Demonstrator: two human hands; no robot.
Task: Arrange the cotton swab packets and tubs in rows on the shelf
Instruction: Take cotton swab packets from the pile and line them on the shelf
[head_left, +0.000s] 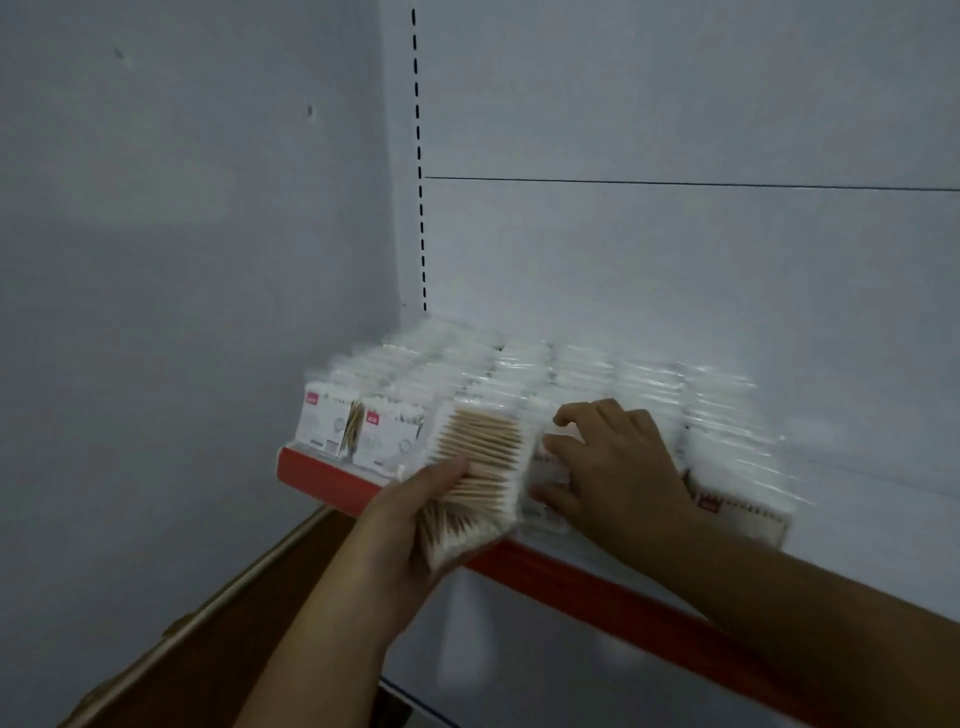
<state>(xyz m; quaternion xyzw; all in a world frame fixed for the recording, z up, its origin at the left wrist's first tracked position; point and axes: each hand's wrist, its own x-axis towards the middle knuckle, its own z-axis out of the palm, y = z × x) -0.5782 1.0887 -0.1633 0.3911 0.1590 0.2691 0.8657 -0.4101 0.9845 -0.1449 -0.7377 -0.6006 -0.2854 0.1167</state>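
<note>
Clear packets of wooden-stick cotton swabs (545, 379) stand in several rows on a white shelf with a red front edge (587, 587). My left hand (415, 525) grips a stack of swab packets (478, 478) at the shelf's front, their wooden sticks facing me. My right hand (613, 457) rests on the front packets of the row beside it, fingers curled over a packet (550, 467). Two packets with red labels (384, 436) stand at the shelf's left front. No tubs are visible.
A grey wall (182, 260) closes the left side. The shelf's white back panel (675, 260) has a slotted upright (420, 156). Bare shelf surface (883, 519) lies right of the packets. A brown wooden edge (218, 603) runs below at the left.
</note>
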